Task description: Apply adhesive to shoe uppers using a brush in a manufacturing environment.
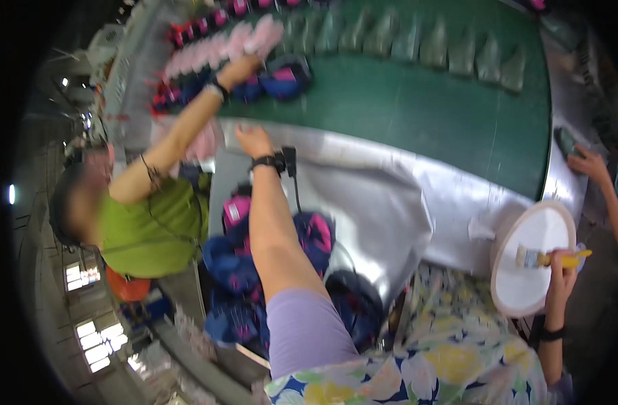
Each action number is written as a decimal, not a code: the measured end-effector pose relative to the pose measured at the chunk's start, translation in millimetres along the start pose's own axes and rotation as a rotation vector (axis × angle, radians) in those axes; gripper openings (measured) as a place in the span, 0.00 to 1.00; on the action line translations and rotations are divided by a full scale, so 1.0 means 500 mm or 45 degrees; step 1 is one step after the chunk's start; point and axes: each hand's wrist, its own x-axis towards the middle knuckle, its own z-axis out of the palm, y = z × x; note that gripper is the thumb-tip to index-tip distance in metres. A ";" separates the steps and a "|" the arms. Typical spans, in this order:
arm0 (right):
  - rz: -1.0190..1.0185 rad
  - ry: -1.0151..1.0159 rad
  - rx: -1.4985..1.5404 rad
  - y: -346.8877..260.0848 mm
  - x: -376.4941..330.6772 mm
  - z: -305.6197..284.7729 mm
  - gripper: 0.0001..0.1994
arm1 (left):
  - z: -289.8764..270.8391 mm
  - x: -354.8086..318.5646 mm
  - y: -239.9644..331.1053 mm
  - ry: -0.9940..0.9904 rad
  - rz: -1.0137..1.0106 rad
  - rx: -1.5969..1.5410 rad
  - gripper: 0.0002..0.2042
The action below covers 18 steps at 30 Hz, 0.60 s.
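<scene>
My left hand [255,140] reaches out over the near metal edge of the green belt, its fingers curled in and nothing visible in them. On that wrist is a black strap with a small black device. In my right hand [560,273] is the yellow handle of a flat paint brush [530,258], its pale bristles in front of a white round tub [503,270]. The tub appears tilted, and its inside is white. Below my left forearm lie blue and pink shoe uppers [238,263] in a heap.
A green conveyor belt [403,128] carries clear shoe-shaped forms [434,47], pink pieces [235,42] and blue-pink uppers [282,79]. A co-worker in a green shirt [153,229] reaches over the belt at left. Another person's hand [589,164] is at far right. Grey sheeting [370,209] covers the near ledge.
</scene>
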 end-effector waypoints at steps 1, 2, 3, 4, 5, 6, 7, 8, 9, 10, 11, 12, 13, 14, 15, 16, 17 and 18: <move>-0.023 0.072 -0.132 -0.010 -0.012 -0.013 0.04 | 0.019 -0.035 0.065 -0.139 -0.363 -0.366 0.22; 0.013 0.036 -0.153 -0.008 0.000 -0.009 0.04 | -0.047 -0.055 0.099 -0.361 -0.398 -0.352 0.19; 0.009 0.022 -0.080 -0.006 0.006 -0.008 0.05 | -0.128 -0.098 0.126 -0.580 -0.428 -0.346 0.17; -0.012 0.020 0.022 -0.004 0.012 -0.009 0.05 | -0.211 -0.137 0.125 -0.838 -0.172 -0.039 0.16; -0.005 0.027 0.028 0.005 0.012 -0.011 0.05 | -0.258 -0.199 0.132 -1.134 -0.003 0.155 0.20; 0.023 0.021 0.076 0.015 0.006 -0.016 0.05 | -0.311 -0.284 0.158 -1.367 0.066 0.244 0.32; 0.031 -0.015 0.150 0.021 0.011 -0.017 0.05 | -0.379 -0.343 0.122 -1.660 -0.062 0.497 0.44; 0.008 -0.038 0.164 0.038 0.014 -0.018 0.05 | -0.431 -0.423 0.081 -1.598 -0.110 0.604 0.46; -0.006 -0.008 0.181 0.042 0.006 -0.020 0.05 | -0.447 -0.497 0.080 -1.287 -0.141 0.645 0.39; -0.033 -0.021 0.175 0.044 -0.011 -0.025 0.05 | -0.421 -0.516 0.121 -1.122 -0.124 0.551 0.29; -0.063 -0.040 0.178 0.049 -0.023 -0.021 0.04 | -0.398 -0.516 0.151 -1.117 -0.203 0.617 0.19; -0.052 0.007 0.170 0.055 -0.043 -0.021 0.03 | -0.396 -0.516 0.153 -1.186 -0.107 0.695 0.17; -0.087 -0.003 0.095 0.067 -0.046 -0.019 0.03 | -0.386 -0.514 0.152 -1.257 -0.005 0.771 0.14; -0.094 -0.002 0.003 0.082 -0.055 -0.029 0.03 | -0.380 -0.508 0.148 -1.273 0.041 0.698 0.14; -0.174 0.047 -0.180 0.087 -0.062 -0.033 0.03 | -0.372 -0.493 0.152 -1.303 0.090 0.622 0.14; -0.253 0.105 -0.234 0.083 -0.069 -0.037 0.04 | -0.372 -0.472 0.156 -1.240 0.039 0.370 0.14; -0.251 0.160 -0.200 0.092 -0.071 -0.034 0.05 | -0.364 -0.443 0.164 -1.183 -0.024 0.119 0.14; -0.227 0.130 -0.165 0.108 -0.070 -0.031 0.06 | -0.352 -0.416 0.200 -1.179 -0.269 -0.144 0.14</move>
